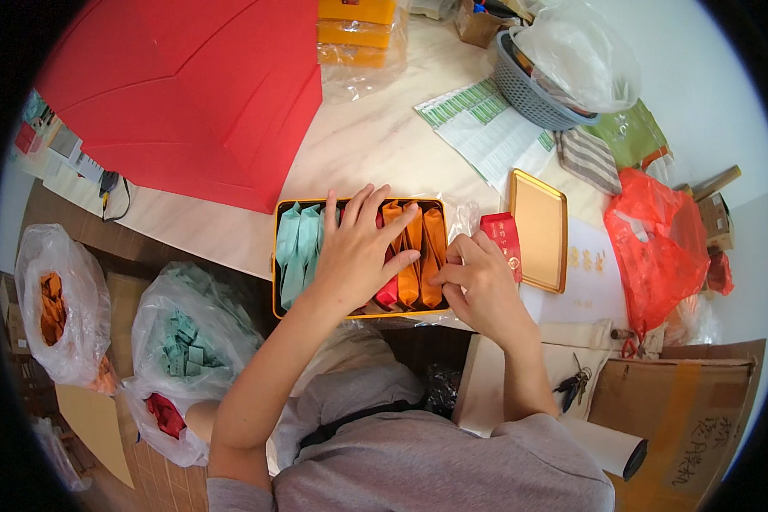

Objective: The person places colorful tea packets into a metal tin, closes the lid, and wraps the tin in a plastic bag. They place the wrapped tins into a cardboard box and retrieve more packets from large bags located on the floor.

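A rectangular tin box with a gold rim lies at the table's front edge, holding upright packets in a row. Pale green packets fill its left end and orange packets its right end. Between them, red packets are partly covered by my left hand, which spreads its fingers over the row. My right hand is bent at the tin's right rim, fingertips by the last orange packet. A red packet with gold print shows just beyond its knuckles; whether the hand holds it is hidden.
A gold tin lid lies to the right, near a red plastic bag. A large red box stands back left. Clear bags of orange, green and red packets sit below left. A grey basket stands behind.
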Motion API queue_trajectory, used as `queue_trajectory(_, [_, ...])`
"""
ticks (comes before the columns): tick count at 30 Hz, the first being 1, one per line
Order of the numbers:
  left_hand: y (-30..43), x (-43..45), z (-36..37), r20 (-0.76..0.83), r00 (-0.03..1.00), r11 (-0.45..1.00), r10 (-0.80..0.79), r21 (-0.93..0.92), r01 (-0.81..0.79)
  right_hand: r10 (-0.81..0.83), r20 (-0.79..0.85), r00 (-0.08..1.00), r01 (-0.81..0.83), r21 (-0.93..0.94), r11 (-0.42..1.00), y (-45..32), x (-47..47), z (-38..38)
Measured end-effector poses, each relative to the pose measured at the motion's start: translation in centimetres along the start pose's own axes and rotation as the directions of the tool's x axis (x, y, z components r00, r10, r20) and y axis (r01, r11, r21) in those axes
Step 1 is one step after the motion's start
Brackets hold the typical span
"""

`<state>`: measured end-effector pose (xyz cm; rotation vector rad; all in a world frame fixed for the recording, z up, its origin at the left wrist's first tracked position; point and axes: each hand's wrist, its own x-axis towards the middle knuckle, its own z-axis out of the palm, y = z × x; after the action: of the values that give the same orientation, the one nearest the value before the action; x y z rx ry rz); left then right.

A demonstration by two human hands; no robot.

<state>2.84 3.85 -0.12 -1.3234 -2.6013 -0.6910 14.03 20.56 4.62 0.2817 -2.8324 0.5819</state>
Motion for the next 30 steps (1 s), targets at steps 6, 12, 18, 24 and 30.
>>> queue_trajectory(6, [-0.1,-0.2,-0.2,-0.024,1.000,0.999,-0.001,-0.034,0.000,0.115,-0.200,0.973,-0.111,0.032,0.993,0.3,0.5,0.4])
queue_trajectory(12, [1.5,-1.5,-0.9,0.110,0.984,0.983,0.141,-0.131,-0.126,0.102,-0.191,0.976,-0.127,-0.124,0.984,1.1,0.2,2.2])
queue_trajectory(18, [2.5,-2.8,-0.7,0.205,0.966,0.987,0.156,-0.061,-0.146,0.122,-0.238,0.964,-0.184,-0.259,0.948,0.9,0.8,3.0])
queue_trajectory(24, [2.0,-4.0,-2.6,0.133,0.986,0.982,0.098,-0.174,-0.074,0.063,-0.293,0.954,-0.126,-0.203,0.971,0.1,1.1,2.7])
queue_trajectory(30, [-3.5,-5.5,-4.8,-0.007,0.992,0.992,-0.127,0.017,0.127,-0.105,-0.239,0.965,0.088,-0.081,0.993,-2.4,2.6,4.1])
